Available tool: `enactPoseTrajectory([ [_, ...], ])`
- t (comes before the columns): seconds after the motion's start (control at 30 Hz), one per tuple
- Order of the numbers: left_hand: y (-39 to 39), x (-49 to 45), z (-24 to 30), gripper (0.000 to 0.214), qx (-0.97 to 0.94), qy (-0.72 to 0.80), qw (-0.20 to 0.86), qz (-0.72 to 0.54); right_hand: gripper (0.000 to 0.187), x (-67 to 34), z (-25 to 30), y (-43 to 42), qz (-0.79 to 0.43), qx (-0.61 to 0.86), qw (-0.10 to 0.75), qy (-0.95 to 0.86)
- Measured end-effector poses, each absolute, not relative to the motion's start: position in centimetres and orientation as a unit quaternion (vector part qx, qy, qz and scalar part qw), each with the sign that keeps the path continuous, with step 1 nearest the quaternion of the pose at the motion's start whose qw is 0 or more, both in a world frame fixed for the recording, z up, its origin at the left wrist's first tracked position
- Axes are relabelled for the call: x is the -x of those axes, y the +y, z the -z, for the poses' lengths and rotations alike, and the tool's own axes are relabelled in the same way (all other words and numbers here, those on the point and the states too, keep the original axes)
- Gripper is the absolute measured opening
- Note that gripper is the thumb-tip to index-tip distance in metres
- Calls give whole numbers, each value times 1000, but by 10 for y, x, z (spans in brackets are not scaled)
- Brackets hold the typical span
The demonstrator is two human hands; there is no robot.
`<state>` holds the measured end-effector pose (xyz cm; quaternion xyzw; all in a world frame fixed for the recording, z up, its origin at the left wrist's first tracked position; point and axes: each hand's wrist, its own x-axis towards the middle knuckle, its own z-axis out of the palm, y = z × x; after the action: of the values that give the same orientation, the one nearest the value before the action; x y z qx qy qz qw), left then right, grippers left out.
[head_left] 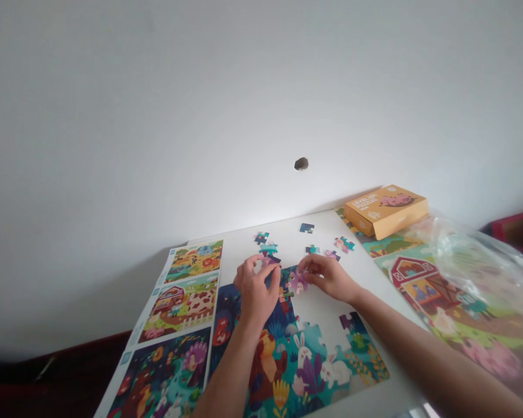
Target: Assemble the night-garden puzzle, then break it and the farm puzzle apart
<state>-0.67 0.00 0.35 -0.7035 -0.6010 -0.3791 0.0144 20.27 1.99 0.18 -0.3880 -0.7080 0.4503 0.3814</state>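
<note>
A partly joined jigsaw puzzle (pixel 268 360) with a night forest, a bear and white rabbits lies on the white table. Over its upper edge, my left hand (pixel 257 290) has its fingers curled and pinches a dark and purple puzzle piece (pixel 271 260). My right hand (pixel 326 276) is closed at the fingertips on a pinkish-purple puzzle piece (pixel 297 281), which is at the edge of the joined part; whether it is locked in cannot be seen. Beyond the hands are several loose pieces, among them a dark blue puzzle piece (pixel 307 228) and a teal puzzle piece (pixel 269 248).
At left is a printed picture sheet (pixel 183 302) with three scenes. An orange puzzle box (pixel 386 210) stands at the back right, on a farm-picture sheet (pixel 431 290) partly under clear plastic wrap (pixel 470 249). A white wall (pixel 244 116) with a hole rises behind the table.
</note>
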Motion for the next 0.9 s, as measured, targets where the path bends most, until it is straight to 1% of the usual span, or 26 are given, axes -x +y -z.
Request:
enactPoseTrajectory([
  [0.1, -3, 1, -8, 19, 754, -533, -63, 379, 24, -199, -2, 19, -487, 383, 419, -664],
  [0.2, -4, -4, -6, 21, 760, -512, -109, 385, 29, -199, -3, 20, -511, 375, 445, -633],
  [0.33, -3, -5, -4, 20, 760, -502, -120, 395, 36, -203, -4, 25, -541, 379, 478, -579],
  [0.43, -3, -5, -5, 19, 763, -495, -122, 398, 35, -207, -5, 29, -546, 386, 491, -558],
  [0.57, -4, -5, -5, 18, 768, -490, -121, 394, 31, -212, -6, 32, -532, 401, 485, -566],
  [0.67, -5, -4, -4, 16, 771, -498, -118, 379, 23, -220, -8, 33, -504, 430, 432, -612],
  [0.77, -5, -4, -3, 16, 776, -508, -111, 359, 10, -231, -9, 34, -420, 486, 332, -691],
  [0.83, -5, -4, -3, 17, 786, -502, -105, 344, 10, -236, -9, 35, -352, 516, 283, -728],
  [0.9, -6, -4, -4, 17, 806, -485, -101, 325, 12, -237, -9, 35, -296, 537, 256, -747],
])
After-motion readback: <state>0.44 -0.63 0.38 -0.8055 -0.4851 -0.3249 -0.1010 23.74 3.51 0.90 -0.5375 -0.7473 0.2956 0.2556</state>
